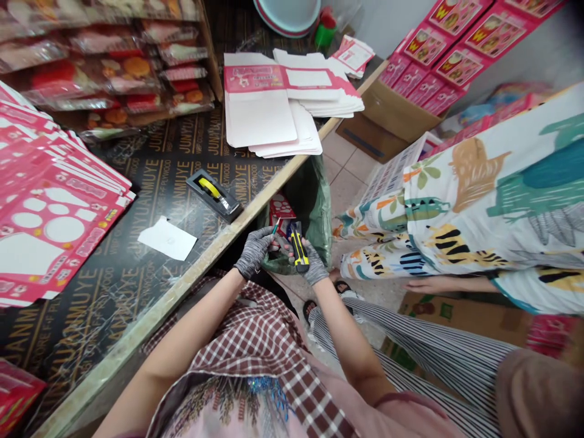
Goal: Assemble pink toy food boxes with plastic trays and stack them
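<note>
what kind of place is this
Probably a small packaging workshop or shop stockroom: stacks of pink-printed flat cardboard box blanks lie on a plywood workbench, with a yellow utility knife in use and shelves of bagged goods.

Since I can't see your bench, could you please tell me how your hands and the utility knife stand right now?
Left hand: pinching small green-tipped item. Right hand: gripping yellow-and-black utility knife. Green sack just beyond hands.

Left of the person's left hand [253,253], the dark plywood tabletop [177,143] repeats JUNYUANMUYE and PLYWOOD in gold; beyond the hands, rightward, pink cartons [449,48] show a yellow W.
</note>
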Demonstrator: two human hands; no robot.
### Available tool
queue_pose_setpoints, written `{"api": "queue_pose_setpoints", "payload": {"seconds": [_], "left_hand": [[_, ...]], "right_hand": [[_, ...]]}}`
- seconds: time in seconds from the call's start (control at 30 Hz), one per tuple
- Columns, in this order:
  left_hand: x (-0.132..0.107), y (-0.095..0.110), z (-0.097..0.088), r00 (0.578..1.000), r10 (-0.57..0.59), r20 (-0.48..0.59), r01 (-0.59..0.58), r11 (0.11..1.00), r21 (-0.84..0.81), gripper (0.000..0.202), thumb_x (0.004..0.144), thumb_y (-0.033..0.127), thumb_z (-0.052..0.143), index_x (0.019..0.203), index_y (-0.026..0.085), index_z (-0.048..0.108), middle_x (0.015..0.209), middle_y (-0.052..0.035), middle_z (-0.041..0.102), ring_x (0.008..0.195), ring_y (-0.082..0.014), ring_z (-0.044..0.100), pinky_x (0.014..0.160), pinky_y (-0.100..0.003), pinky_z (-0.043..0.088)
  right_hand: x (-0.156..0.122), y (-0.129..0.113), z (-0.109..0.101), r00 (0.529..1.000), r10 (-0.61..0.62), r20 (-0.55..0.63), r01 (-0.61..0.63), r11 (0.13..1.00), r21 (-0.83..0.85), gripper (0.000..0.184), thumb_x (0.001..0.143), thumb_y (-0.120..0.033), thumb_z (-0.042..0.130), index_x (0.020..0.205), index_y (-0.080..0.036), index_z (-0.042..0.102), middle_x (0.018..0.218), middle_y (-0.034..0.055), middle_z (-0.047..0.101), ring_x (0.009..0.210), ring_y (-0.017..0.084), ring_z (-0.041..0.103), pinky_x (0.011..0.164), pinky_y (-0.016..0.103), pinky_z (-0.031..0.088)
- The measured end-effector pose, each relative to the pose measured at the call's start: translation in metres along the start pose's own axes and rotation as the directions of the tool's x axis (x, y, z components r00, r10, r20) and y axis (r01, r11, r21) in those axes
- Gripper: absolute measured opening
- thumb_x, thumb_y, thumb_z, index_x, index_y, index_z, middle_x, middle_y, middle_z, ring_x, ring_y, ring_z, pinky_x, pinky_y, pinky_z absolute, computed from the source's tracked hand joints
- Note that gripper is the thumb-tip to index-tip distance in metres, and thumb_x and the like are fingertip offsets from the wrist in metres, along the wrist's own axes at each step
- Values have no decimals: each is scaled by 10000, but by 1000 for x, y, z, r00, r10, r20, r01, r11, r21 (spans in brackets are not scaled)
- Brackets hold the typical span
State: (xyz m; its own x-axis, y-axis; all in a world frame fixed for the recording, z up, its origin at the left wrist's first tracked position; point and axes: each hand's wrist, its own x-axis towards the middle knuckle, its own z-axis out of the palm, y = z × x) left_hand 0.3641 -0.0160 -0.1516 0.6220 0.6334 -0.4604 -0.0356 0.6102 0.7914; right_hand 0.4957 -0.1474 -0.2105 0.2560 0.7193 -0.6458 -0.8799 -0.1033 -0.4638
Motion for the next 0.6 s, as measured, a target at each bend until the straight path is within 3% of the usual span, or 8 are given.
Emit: {"api": "queue_pose_setpoints", "payload": {"seconds": [0.13, 0.33, 0.6], "left_hand": [[-8, 9, -1, 1000, 9, 19, -8, 999, -42, 452, 556, 329, 889, 904, 101, 715, 636, 7, 661, 544, -88, 594, 571, -236, 529], [-16, 13, -6, 1000, 10, 29, -8, 998, -70, 553, 542, 414, 904, 951, 99, 705, 670, 1, 664, 529, -99, 604, 491, -231, 524], [-19, 11, -11, 1000, 3, 29, 0, 995, -101, 574, 552, 422, 906, 982, 99, 706, 668, 9, 657, 520, -93, 602, 491, -236, 532]], "right_hand": [[3, 6, 7, 1000, 5, 20, -5, 1000, 16, 238, 953, -398, 580, 1071, -194, 616, 739, 22, 755, 584, 166, 706, 495, 274, 595], [9, 13, 3, 997, 35, -70, -42, 993, -112, 289, 921, -451, 611, 1011, -177, 589, 579, -1, 686, 381, 141, 591, 320, 211, 455], [5, 11, 5, 999, -20, -33, 18, 998, -67, 201, 819, -362, 647, 823, -213, 513, 625, 1, 698, 383, 127, 558, 329, 228, 455]]}}
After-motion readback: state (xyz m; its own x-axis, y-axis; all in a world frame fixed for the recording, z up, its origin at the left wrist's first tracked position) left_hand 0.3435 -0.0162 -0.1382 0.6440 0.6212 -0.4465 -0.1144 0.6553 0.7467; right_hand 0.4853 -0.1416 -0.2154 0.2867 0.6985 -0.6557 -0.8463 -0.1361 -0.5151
